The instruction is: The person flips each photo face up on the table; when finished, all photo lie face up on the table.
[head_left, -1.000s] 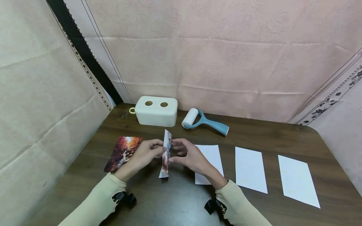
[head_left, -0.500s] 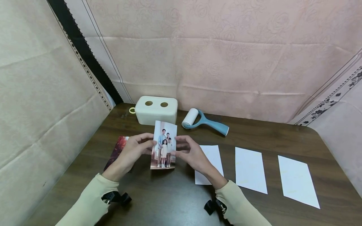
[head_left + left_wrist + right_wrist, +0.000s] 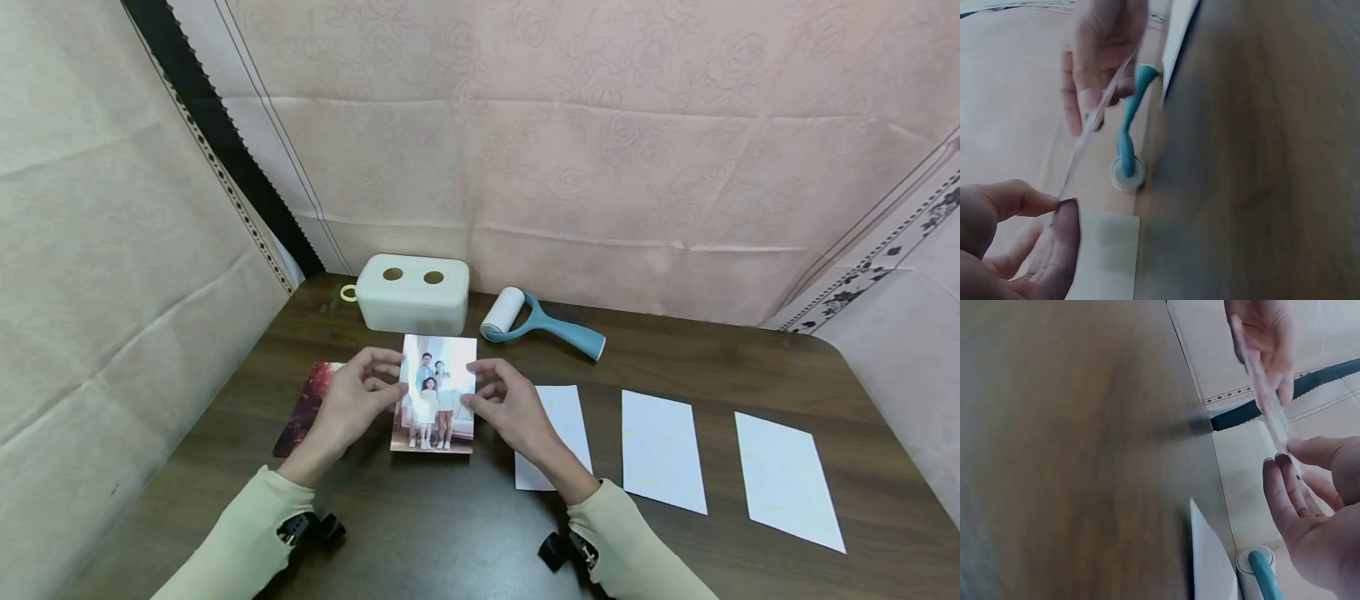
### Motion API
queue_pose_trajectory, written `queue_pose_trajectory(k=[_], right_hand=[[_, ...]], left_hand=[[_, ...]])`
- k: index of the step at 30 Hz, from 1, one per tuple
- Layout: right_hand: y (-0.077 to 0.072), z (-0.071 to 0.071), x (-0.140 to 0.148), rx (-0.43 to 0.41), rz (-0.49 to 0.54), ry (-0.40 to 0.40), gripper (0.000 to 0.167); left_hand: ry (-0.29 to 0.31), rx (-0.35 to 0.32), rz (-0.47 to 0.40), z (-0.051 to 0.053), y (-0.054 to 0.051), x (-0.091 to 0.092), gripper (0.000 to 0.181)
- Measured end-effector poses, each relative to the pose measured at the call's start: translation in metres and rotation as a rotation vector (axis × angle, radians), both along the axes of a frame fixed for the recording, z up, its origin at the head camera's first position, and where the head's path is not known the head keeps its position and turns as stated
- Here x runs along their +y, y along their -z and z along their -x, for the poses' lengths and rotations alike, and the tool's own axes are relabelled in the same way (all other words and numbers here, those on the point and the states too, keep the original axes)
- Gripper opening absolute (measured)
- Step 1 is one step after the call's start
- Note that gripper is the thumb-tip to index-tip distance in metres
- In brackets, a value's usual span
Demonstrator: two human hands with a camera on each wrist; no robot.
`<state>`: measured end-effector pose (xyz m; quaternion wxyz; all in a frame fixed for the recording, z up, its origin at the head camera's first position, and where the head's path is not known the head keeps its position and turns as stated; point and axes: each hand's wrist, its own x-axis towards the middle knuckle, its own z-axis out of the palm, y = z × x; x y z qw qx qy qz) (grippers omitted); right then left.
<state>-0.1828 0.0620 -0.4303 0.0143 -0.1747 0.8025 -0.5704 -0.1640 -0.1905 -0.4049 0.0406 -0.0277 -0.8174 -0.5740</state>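
Note:
A family photo (image 3: 431,400) is held up above the table, its picture side toward the head camera. My left hand (image 3: 356,400) pinches its left edge between thumb and fingers. At the opposite edge, my right hand (image 3: 513,408) pinches it the same way. Both wrist views show the photo (image 3: 1088,131) almost edge-on, as a thin strip between the two hands. A second, dark red picture (image 3: 307,408) lies on the table, partly covered by my left hand and forearm.
Three white sheets lie in a row to the right; the nearest sheet (image 3: 558,417) is partly behind my right hand. Behind the photo stands a white box (image 3: 412,304) with two round holes. Beside it lies a lint roller (image 3: 577,335) with a blue handle. Cloth walls (image 3: 600,167) enclose the table.
The photo has turned from edge-on to face the head camera. My left hand has shifted left and slightly up with its edge, while the right hand has stayed nearly in place.

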Motion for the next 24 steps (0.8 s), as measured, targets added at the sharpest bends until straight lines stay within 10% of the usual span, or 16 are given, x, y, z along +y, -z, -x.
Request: queue_pose_trajectory(k=[10, 24], right_hand=[[0.001, -0.003, -0.005, -0.009, -0.125, -0.017, 0.040], [0.013, -0.006, -0.012, -0.039, -0.261, -0.053, 0.046]], left_hand=[[0.031, 0.000, 0.290, 0.002, 0.015, -0.003, 0.030], [0.116, -0.051, 0.333, 0.002, 0.026, -0.010, 0.030]])
